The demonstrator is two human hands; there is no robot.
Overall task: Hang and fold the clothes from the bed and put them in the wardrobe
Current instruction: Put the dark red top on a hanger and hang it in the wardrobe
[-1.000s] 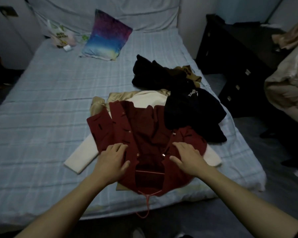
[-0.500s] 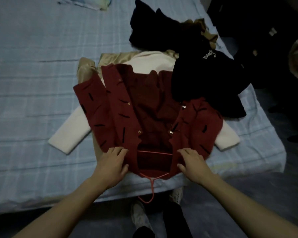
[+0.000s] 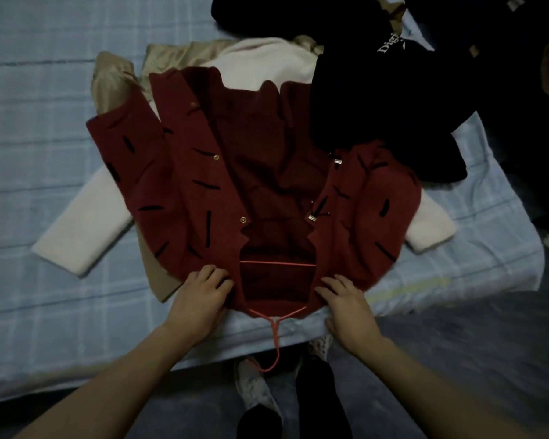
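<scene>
A dark red cardigan (image 3: 203, 185) with black dashes and gold buttons lies open on the bed, collar toward me. A red wire hanger (image 3: 274, 331) sits inside it, its bar across the neck opening and its hook hanging off the bed edge. My left hand (image 3: 200, 299) rests on the cardigan's left shoulder, fingers slightly bent. On the right shoulder lies my right hand (image 3: 349, 308), fingers spread. Under the cardigan are a cream sweater (image 3: 76, 236) and a tan garment (image 3: 114, 80). Black clothes (image 3: 377, 99) overlap its far right side.
The bed (image 3: 45, 90) has a pale blue checked sheet, with bare sheet to the left. Its near edge is just below my hands. My shoes (image 3: 254, 388) stand on the dark floor beneath. Dark furniture (image 3: 526, 58) is at the right.
The view has tilted down and closer to the cardigan. Both hands have slid toward me, from the chest area to the shoulders beside the hanger.
</scene>
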